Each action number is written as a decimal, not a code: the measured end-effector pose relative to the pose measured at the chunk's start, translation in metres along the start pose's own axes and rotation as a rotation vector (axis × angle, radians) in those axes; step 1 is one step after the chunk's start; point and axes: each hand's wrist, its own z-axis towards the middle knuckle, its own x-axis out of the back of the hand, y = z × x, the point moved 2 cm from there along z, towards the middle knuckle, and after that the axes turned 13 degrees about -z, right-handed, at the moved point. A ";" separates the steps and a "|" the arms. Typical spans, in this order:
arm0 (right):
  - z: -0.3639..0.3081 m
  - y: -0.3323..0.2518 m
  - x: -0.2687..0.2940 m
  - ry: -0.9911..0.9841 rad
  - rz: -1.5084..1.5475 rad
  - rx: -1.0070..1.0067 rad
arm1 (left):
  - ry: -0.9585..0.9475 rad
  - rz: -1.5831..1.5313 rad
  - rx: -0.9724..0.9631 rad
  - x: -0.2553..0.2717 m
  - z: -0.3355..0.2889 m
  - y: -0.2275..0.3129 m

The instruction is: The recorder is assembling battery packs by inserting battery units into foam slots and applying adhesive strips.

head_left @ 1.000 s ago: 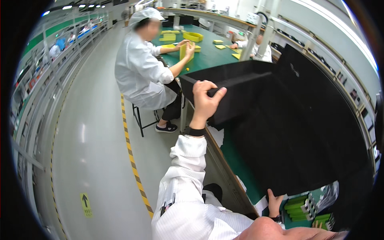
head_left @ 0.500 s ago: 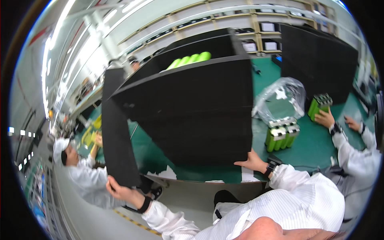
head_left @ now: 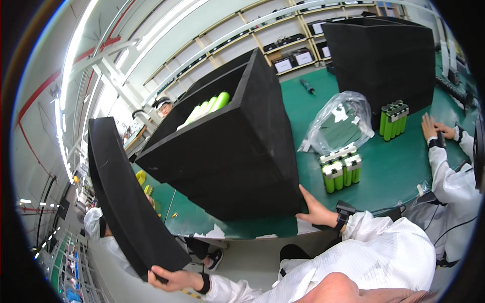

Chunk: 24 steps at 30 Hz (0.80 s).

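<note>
My left hand (head_left: pixel 174 279) is closed on the lower end of a long black foam panel (head_left: pixel 129 202), which tilts upright to the left of a large black foam box (head_left: pixel 222 171). My right hand (head_left: pixel 318 209), thumb and fingers spread, rests against the box's lower right corner. The box stands on the green-topped table (head_left: pixel 384 177). Inside its open top lies a row of bright green cylindrical battery cells (head_left: pixel 207 108). Right of the box stands a green battery pack (head_left: pixel 341 169) with white-silver tops, apart from my right hand.
A clear plastic bag (head_left: pixel 341 123) lies behind the pack. Farther right are another green battery pack (head_left: pixel 394 121), a second black box (head_left: pixel 379 65) and a co-worker's hands (head_left: pixel 437 129). A screwdriver-like tool (head_left: pixel 307 87) lies near the back edge. Another person (head_left: pixel 98 227) is partly behind the panel.
The black panel in my left hand has swung left and down, away from the box. The box appears turned. The co-worker's hand has let go of the right battery pack.
</note>
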 end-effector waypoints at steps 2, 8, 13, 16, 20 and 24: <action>-0.009 -0.014 0.011 0.001 0.025 -0.021 | -0.037 0.069 -0.117 0.016 0.004 0.012; -0.023 -0.045 0.056 0.129 0.093 0.040 | -0.047 -0.063 -0.261 0.032 0.003 0.052; -0.023 -0.075 0.102 0.231 0.094 0.157 | -0.108 -0.179 -0.341 0.032 0.019 0.091; -0.018 -0.087 0.128 0.285 0.034 0.231 | -0.238 -0.159 -0.474 0.021 0.029 0.128; -0.013 -0.098 0.162 0.276 0.057 0.324 | -0.439 -0.170 -0.618 0.006 0.035 0.171; -0.016 -0.098 0.185 0.247 0.047 0.375 | -0.466 -0.141 -0.563 -0.003 0.042 0.179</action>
